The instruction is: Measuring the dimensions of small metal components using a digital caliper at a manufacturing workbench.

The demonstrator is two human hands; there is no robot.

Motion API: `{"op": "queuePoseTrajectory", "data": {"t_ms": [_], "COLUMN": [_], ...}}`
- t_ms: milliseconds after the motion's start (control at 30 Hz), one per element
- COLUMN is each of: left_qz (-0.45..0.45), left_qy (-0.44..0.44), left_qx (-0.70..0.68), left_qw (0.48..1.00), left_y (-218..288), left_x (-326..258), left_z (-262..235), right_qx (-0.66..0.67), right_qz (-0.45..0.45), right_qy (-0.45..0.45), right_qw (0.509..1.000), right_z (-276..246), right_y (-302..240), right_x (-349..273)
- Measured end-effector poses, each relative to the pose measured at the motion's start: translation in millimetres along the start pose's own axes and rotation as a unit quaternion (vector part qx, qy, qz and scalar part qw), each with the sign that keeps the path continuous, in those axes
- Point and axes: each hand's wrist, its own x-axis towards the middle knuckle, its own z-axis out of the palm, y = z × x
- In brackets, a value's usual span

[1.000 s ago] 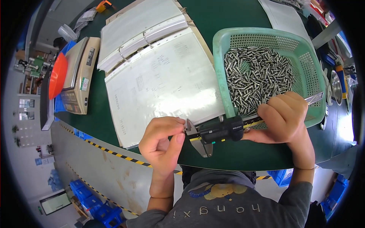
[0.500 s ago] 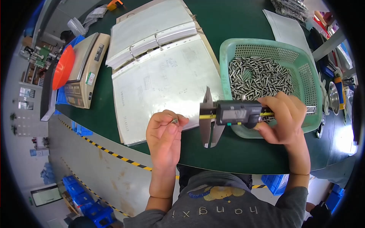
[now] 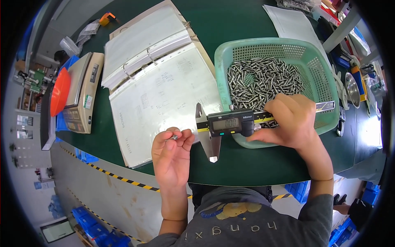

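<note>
Steel-grey, a small metal piece (image 3: 175,137) is pinched at the fingertips of the left hand (image 3: 170,158), other fingers loosely curled; it is held above the tabletop's near edge, left of centre. By the right hand (image 3: 290,121), closed thumb against fingers round the beam, a digital caliper (image 3: 228,123) is held level, its jaws apparently brought together — nothing seen between them.

Handling, as judged: piece light, hard, rigid; likely slick if oiled, easily dropped. Best gripped near one end, its shank left bare. Caliper stiff, moderately heavy, its measuring tips to be spared knocks; best taken by beam and slider.

Beyond, toward the tabletop's right edge, a green basket (image 3: 267,40) is partly filled with metal pins (image 3: 263,80); its near side is crossed by the caliper. Left of it, a ring binder (image 3: 164,90) is laid open.

Hard to make out: most of the piece is covered by fingers, so shape and length cannot be told — lower caliper tips washed out by glare, page marks faint, basket floor mostly buried.
</note>
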Motion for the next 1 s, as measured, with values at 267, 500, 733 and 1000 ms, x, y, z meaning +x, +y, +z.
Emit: {"op": "queuePoseTrajectory", "data": {"t_ms": [267, 500, 733, 1000], "left_qz": [0.055, 0.068, 0.064, 0.083], "left_qy": [0.003, 0.016, 0.016, 0.002], "left_qx": [0.063, 0.094, 0.085, 0.132], "left_qw": [0.997, 0.993, 0.994, 0.988], "left_y": [-6.6, -9.3, -11.4, -9.9], "left_x": [2.0, 1.7, 2.1, 0.0], "left_z": [11.3, 14.0, 17.5, 15.3], "right_qx": [0.006, 0.063, 0.069, 0.073], "right_qz": [-0.046, -0.070, -0.072, -0.079], "right_qy": [-0.026, -0.044, -0.056, -0.054], "right_qw": [0.999, 0.995, 0.993, 0.993], "right_z": [-2.9, -3.5, -4.5, -4.0], "right_y": [-4.9, -6.7, -6.5, -6.5], "right_x": [0.5, 3.4, 4.2, 5.1]}}
